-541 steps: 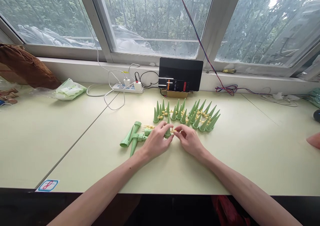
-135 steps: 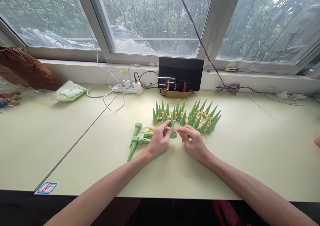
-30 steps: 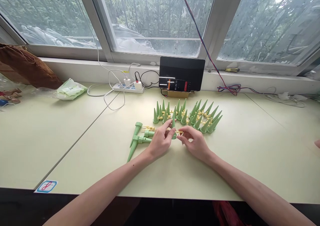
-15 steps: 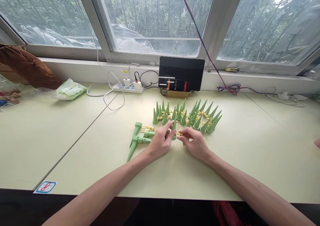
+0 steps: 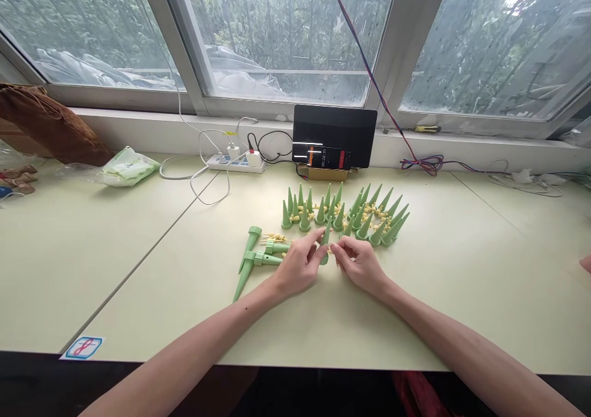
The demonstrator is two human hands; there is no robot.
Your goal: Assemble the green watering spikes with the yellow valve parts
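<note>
The left hand (image 5: pixel 300 260) was curled around a green cone (image 5: pixel 326 235), gripping it between thumb and fingers, with its point up and leaning slightly toward 1 o'clock. Whether the cone's base touched the table (image 5: pixel 351 331) could not be told. At 3 o'clock from it, the right hand (image 5: pixel 360 260) had thumb and forefinger pinched together on a small yellow piece (image 5: pixel 329 252), mostly hidden, close against the cone's lower side.

Just beyond the left hand, toward 9 o'clock, several loose green spikes (image 5: pixel 249 258) lay on their sides, some crossing or touching one another. Between 9 and 10 o'clock, near those spikes, was a small heap of yellow parts (image 5: pixel 276 237).

At 11 o'clock from the hands stood a cluster of upright cones (image 5: pixel 305 220), with yellow bits among them. A second cluster (image 5: pixel 390 232) stood at 2 o'clock, its cones more tilted, around more yellow bits.

Farther out, at 12 o'clock, a black tablet (image 5: pixel 335 124) leaned upright behind a phone (image 5: pixel 327 158), above a cardboard box (image 5: pixel 323 174). A white power strip (image 5: pixel 236 164) lay at 10 o'clock, and tangled red and blue wires (image 5: pixel 422 165) rested at 2 o'clock, beneath the windows.
</note>
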